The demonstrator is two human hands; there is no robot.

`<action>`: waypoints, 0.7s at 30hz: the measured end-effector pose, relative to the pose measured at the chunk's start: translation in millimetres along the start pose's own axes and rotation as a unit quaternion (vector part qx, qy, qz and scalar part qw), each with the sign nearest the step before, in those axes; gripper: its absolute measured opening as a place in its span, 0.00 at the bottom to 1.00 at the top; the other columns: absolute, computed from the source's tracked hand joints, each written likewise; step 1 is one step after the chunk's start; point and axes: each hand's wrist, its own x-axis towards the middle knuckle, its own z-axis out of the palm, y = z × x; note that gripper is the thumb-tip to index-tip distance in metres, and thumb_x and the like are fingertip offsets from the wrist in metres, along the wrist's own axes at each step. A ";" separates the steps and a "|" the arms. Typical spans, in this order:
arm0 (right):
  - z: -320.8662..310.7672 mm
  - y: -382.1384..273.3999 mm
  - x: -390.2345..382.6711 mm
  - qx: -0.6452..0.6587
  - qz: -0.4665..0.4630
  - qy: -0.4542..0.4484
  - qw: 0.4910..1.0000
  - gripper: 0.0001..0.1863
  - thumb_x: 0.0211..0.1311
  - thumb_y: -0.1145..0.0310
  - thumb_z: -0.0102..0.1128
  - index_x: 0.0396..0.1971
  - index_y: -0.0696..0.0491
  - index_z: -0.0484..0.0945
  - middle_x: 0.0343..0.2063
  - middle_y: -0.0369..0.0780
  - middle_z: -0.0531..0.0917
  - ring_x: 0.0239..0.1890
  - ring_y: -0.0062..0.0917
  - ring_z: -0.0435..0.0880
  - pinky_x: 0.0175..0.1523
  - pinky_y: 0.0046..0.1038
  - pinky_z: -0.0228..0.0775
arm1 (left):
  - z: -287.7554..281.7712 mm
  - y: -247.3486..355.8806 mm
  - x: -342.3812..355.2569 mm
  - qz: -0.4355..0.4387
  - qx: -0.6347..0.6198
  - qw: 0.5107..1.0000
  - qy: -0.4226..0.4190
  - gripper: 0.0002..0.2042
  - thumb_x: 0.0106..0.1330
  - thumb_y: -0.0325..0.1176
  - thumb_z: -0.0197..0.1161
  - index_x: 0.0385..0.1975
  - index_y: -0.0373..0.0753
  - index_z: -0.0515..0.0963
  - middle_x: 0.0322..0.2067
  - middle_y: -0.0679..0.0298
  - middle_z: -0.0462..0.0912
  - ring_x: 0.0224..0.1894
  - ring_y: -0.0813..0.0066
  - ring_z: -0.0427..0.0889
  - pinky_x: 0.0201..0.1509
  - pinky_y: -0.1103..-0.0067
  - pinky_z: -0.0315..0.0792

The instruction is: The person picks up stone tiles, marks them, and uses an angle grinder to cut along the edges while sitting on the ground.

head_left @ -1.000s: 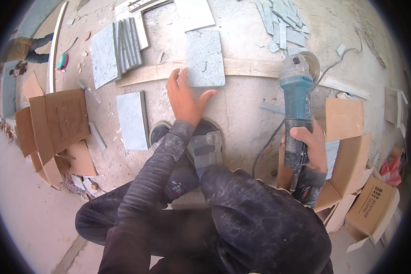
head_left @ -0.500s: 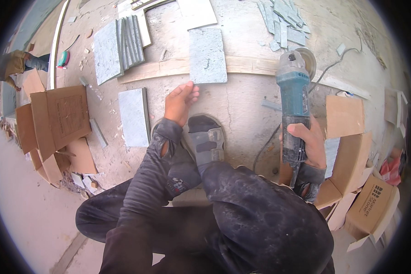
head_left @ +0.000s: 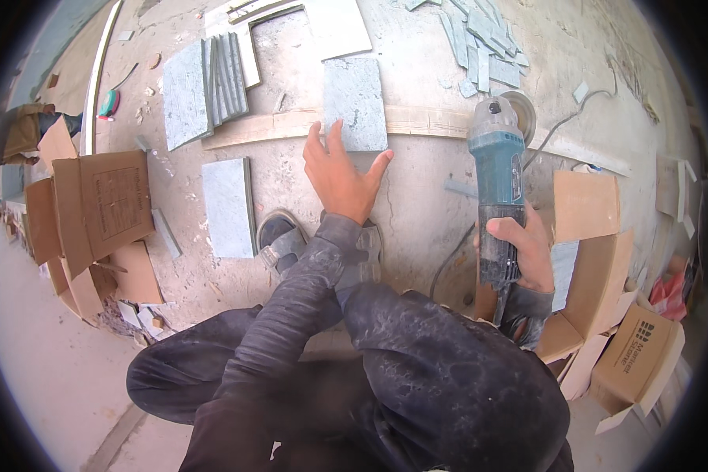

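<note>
My left hand (head_left: 344,177) has its fingers spread at the near edge of a grey-green stone tile (head_left: 355,98). That tile rests on a long wooden plank (head_left: 429,120) lying across the floor. Whether the fingertips touch the tile I cannot tell. In my right hand (head_left: 531,248) is a teal and black angle grinder (head_left: 499,177), gripped by its black rear body. Its grey head and disc (head_left: 519,114) point away from me, right of the tile. More stone tiles stand in a leaning stack (head_left: 204,90) at the left, and another short stack (head_left: 228,207) lies nearer my feet.
Offcuts of stone (head_left: 488,47) are heaped at the far right. An open cardboard box (head_left: 102,197) stands left; other boxes (head_left: 633,358) stand right. The grinder's cord (head_left: 558,122) trails over the floor. A measuring tape (head_left: 110,102) lies far left, near another person (head_left: 35,130).
My left hand has moved right and forward from the tile's near left corner, and its fingers have spread. My left foot shows more. The grinder stays in my right hand.
</note>
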 end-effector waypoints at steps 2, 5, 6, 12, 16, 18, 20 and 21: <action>1.9 -1.2 0.6 0.011 0.005 -0.017 1.000 0.24 0.49 0.67 0.67 0.46 0.60 0.71 0.28 0.40 0.78 0.26 0.24 0.81 0.31 0.25 0.73 | 9.4 -1.8 1.9 0.004 0.031 1.000 0.002 0.37 0.52 0.45 0.73 0.59 0.33 0.65 0.60 0.43 0.59 0.63 0.45 0.58 0.64 0.56 0.55; 3.9 -3.0 -0.9 0.021 -0.002 -0.017 1.000 0.24 0.49 0.67 0.67 0.46 0.60 0.71 0.28 0.40 0.78 0.26 0.24 0.81 0.31 0.25 0.73 | 14.4 3.0 6.8 0.011 0.049 0.999 -0.010 0.34 0.52 0.43 0.72 0.56 0.34 0.68 0.58 0.45 0.62 0.62 0.47 0.59 0.64 0.57 0.56; 4.2 -3.1 -0.2 0.020 -0.003 -0.018 1.000 0.24 0.48 0.67 0.67 0.46 0.60 0.71 0.28 0.40 0.78 0.26 0.24 0.81 0.31 0.25 0.73 | 14.4 3.4 5.8 0.011 0.054 0.998 -0.015 0.33 0.52 0.43 0.71 0.56 0.34 0.69 0.58 0.46 0.63 0.62 0.48 0.59 0.64 0.57 0.56; 2.9 -2.5 2.5 0.026 -0.003 -0.023 0.999 0.24 0.48 0.67 0.67 0.46 0.60 0.71 0.29 0.40 0.78 0.26 0.24 0.81 0.31 0.25 0.74 | 11.3 -0.7 2.6 0.044 0.062 0.997 0.001 0.29 0.53 0.42 0.70 0.53 0.35 0.71 0.55 0.49 0.66 0.58 0.50 0.63 0.62 0.58 0.58; 0.7 -1.0 3.2 0.026 -0.004 -0.022 0.999 0.24 0.48 0.67 0.67 0.46 0.60 0.71 0.29 0.40 0.78 0.26 0.24 0.80 0.31 0.25 0.74 | 9.8 -5.8 2.6 -0.030 -0.019 0.999 0.041 0.27 0.57 0.40 0.70 0.52 0.32 0.71 0.54 0.49 0.68 0.57 0.56 0.67 0.59 0.62 0.63; 0.0 -0.8 3.3 0.026 0.001 -0.026 0.999 0.25 0.48 0.67 0.67 0.46 0.60 0.71 0.29 0.40 0.78 0.26 0.23 0.81 0.32 0.25 0.74 | 9.7 -11.4 4.7 -0.155 -0.097 0.980 0.081 0.24 0.61 0.39 0.68 0.50 0.30 0.71 0.49 0.50 0.73 0.53 0.60 0.74 0.55 0.67 0.70; 0.7 -1.3 3.1 0.026 0.001 -0.028 0.999 0.25 0.48 0.68 0.67 0.46 0.60 0.71 0.29 0.39 0.78 0.26 0.23 0.80 0.32 0.25 0.74 | 1.6 -24.9 12.2 -0.336 -0.358 0.871 -0.025 0.21 0.64 0.37 0.65 0.49 0.27 0.72 0.46 0.51 0.77 0.46 0.64 0.79 0.47 0.73 0.74; 1.7 -2.0 3.1 0.025 -0.001 -0.029 0.999 0.25 0.48 0.68 0.67 0.46 0.60 0.71 0.29 0.39 0.78 0.26 0.23 0.80 0.32 0.25 0.74 | -1.4 -29.8 15.1 -0.413 -0.474 0.774 -0.076 0.20 0.66 0.36 0.63 0.49 0.25 0.72 0.45 0.51 0.79 0.42 0.66 0.82 0.44 0.76 0.76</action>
